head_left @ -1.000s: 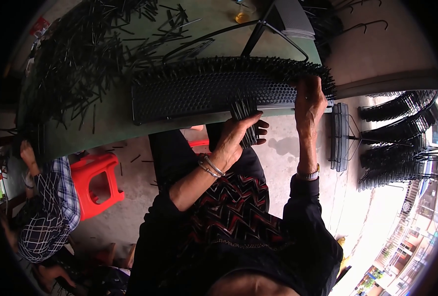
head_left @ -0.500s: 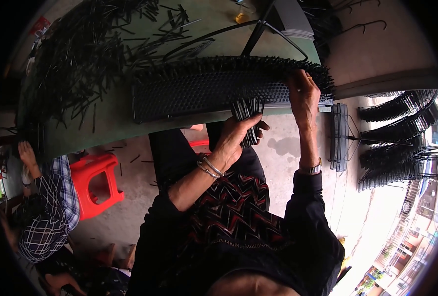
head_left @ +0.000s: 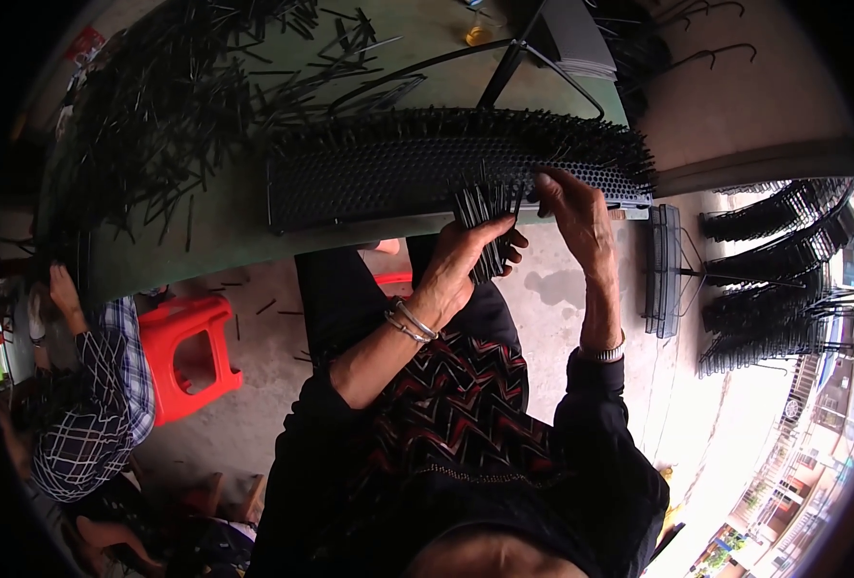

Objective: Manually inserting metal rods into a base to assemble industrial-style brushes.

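Note:
My left hand [head_left: 470,246] is closed round a bundle of thin black strips [head_left: 485,204], whose ends stick out at the top and below the fingers. Close to the upper right of this bundle is my right hand [head_left: 576,207], thumb and fingers drawn together; whatever is between the fingertips is too small to make out. Behind both hands stands a long black perforated rack [head_left: 379,178], full of round holes. Many black strips stand up in dense rows along its far side, while the nearer holes show bare.
Loose black strips [head_left: 177,125] lie heaped over the green table [head_left: 148,255] at the left. Bent black rods [head_left: 509,67] rise behind the rack. A red stool [head_left: 186,361] and a co-worker in a checked sleeve [head_left: 85,433] are at left. Finished-looking black racks [head_left: 774,279] stand at right.
My right hand has come away from the standing strips at the rack's right part, moving left and down toward the bundle. My left hand keeps its hold on the bundle, almost unmoved.

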`<state>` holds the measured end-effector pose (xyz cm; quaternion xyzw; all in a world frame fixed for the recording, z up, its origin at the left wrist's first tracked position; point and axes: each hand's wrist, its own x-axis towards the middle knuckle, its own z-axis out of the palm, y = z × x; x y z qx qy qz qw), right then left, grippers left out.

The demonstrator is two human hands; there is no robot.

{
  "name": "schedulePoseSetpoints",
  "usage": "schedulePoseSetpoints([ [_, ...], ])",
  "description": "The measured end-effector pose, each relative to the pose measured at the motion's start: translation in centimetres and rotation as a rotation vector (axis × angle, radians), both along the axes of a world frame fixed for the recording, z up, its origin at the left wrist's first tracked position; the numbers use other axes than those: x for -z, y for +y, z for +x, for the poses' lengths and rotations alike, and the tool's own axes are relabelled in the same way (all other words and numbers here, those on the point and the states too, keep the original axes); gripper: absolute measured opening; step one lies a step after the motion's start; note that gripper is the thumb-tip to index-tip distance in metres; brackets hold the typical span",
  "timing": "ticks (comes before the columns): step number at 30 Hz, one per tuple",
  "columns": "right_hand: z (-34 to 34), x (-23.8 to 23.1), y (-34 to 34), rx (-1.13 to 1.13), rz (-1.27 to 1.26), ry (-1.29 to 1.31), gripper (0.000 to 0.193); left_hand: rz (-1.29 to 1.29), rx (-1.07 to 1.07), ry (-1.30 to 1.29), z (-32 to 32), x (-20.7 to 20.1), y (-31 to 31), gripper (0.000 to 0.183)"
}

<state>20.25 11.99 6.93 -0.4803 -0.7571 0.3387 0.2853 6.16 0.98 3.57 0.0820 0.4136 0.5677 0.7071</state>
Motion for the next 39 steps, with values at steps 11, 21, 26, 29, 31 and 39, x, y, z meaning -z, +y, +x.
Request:
schedulePoseSetpoints([
  [11, 0.3, -0.6, -0.7, -0.240, -0.426, 0.184, 0.016, -0.029, 0.088, 0.058, -0.1, -0.6, -0.3, 0.023],
  [21, -1.2, -1.0, 1.6, 0.231, 0.382, 0.101, 0.010, -0.065, -0.046, -0.070, -0.2, 0.8, 0.5, 0.022],
  [26, -2.1, 0.4, 3.1, 0.195, 0.561, 0.014, 0.008, -0.031, -0.016, -0.064, -0.1, 1.0, 0.5, 0.022],
  [29, -2.2, 0.6, 3.2, 0.197, 0.546, 0.006, 0.008, -0.039, -0.005, -0.036, -0.2, 0.9, 0.4, 0.020],
  [31, -2.2, 0.4, 3.2, 0.170, 0.555, 0.004, 0.008, -0.022, -0.024, -0.044, -0.3, 0.8, 0.4, 0.020],
  [39, -2.6, 1.1, 3.6, 0.138, 0.503, -0.098, 0.007, -0.044, -0.051, -0.054, -0.1, 1.0, 0.3, 0.022],
])
